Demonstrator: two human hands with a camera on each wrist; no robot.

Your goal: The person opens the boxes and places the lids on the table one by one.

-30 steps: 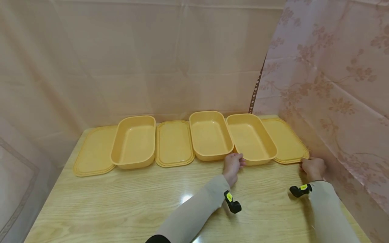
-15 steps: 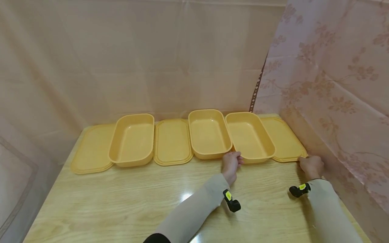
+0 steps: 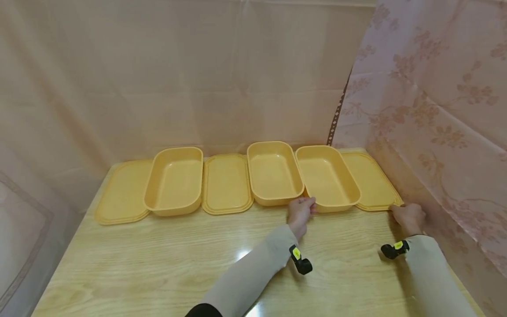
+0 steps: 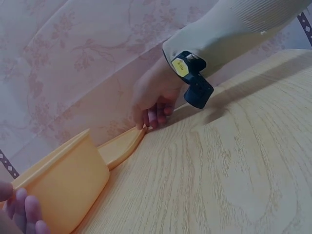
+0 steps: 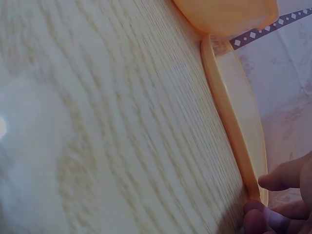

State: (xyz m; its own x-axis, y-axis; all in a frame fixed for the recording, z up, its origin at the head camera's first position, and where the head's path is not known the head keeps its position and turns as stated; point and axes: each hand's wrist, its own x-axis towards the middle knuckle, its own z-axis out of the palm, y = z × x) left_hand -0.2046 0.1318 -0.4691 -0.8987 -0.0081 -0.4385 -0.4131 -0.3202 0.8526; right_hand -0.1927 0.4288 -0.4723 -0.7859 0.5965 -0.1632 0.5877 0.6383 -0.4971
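Observation:
A yellow rectangular food container point(image 3: 328, 178) stands right of centre at the back of the table. My left hand point(image 3: 299, 216) grips its near left corner. In the left wrist view, the left thumb is at the rim and the fingers lie against the container's outer wall point(image 4: 73, 187). A flat yellow lid point(image 3: 369, 181) lies just right of the container, against the curtain side. My right hand point(image 3: 409, 219) pinches its near right corner. In the right wrist view, the thumb is on the lid's edge point(image 5: 229, 112) and the fingers curl below it.
Two more yellow containers point(image 3: 275, 174) point(image 3: 174, 180) and two more lids point(image 3: 227, 185) point(image 3: 123, 193) share the same row. A beige curtain point(image 3: 198, 79) hangs behind, a floral one point(image 3: 439, 110) at right. The wooden table point(image 3: 158, 268) extends in front.

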